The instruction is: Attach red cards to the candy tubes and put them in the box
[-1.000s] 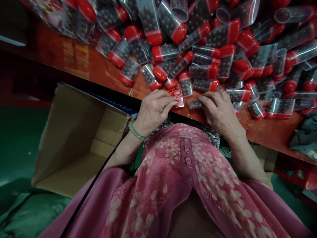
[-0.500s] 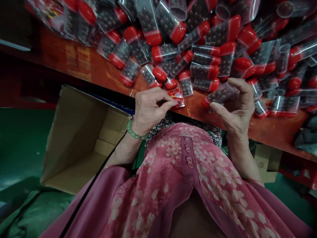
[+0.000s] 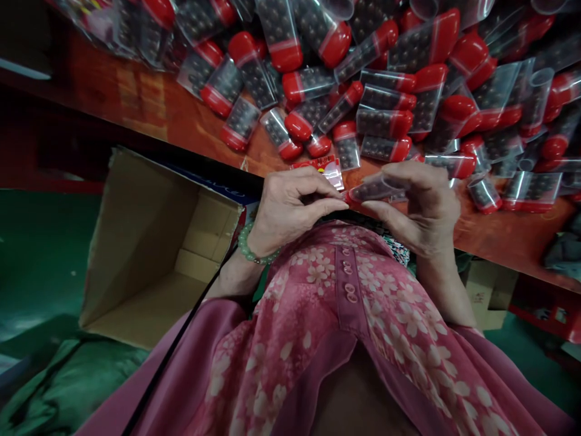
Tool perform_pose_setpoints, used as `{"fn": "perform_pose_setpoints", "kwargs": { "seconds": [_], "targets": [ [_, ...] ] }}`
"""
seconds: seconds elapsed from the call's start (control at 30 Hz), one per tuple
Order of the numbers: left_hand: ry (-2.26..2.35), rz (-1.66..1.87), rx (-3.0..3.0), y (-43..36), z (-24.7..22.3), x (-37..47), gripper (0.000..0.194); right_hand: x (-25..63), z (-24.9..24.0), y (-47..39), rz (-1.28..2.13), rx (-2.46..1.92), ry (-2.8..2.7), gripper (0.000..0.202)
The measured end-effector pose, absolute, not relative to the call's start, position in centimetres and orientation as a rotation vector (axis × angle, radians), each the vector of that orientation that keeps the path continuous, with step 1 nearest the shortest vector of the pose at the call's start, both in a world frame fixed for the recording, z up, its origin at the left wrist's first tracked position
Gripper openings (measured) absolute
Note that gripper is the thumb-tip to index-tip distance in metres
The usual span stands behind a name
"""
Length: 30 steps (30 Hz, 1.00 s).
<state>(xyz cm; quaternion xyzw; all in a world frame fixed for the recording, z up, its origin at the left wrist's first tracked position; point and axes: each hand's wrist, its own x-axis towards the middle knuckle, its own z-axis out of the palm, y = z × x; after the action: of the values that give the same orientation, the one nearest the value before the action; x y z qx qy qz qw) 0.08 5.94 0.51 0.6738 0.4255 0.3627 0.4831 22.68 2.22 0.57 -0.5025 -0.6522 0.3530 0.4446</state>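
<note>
A clear plastic container (image 3: 374,189) of dark pellets with a red end is held at table-edge height in front of my body. My right hand (image 3: 420,206) grips its clear body between thumb and fingers. The thumb and index finger of my left hand (image 3: 297,203) close round its red end from the other side. Just behind my left fingers is a small red printed packet (image 3: 334,172) with a clear edge, partly covered by that hand. Whether the left fingers also touch the packet, I cannot tell.
Many similar red-capped containers (image 3: 385,121) are heaped over the reddish-brown table (image 3: 149,115). An open cardboard box (image 3: 136,242) stands below the table edge on the left, and another carton (image 3: 488,293) at lower right. A green cloth bundle (image 3: 72,384) lies at lower left.
My left hand has shifted right, from pinching the red packet to the container's red end. My right hand has brought the container left, towards it. The view has moved slightly.
</note>
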Motion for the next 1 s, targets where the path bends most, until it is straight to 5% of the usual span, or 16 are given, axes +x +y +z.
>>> {"fn": "perform_pose_setpoints", "kwargs": {
  "seconds": [0.1, 0.63, 1.0],
  "targets": [
    [1.05, 0.855, 1.586, 5.8, 0.2, 0.0, 0.016, 22.9, 1.5, 2.5, 0.71, -1.13, -1.854, 0.062],
    [1.006, 0.709, 1.309, 5.2, 0.4, 0.4, 0.022, 21.2, -0.4, 2.4, 1.107, -1.303, -1.377, 0.054],
    [0.932, 0.552, 0.967, 5.0, 0.1, 1.2, 0.053, 20.5, -1.2, 2.2, 1.169, -1.343, -1.133, 0.053]
  ]
}}
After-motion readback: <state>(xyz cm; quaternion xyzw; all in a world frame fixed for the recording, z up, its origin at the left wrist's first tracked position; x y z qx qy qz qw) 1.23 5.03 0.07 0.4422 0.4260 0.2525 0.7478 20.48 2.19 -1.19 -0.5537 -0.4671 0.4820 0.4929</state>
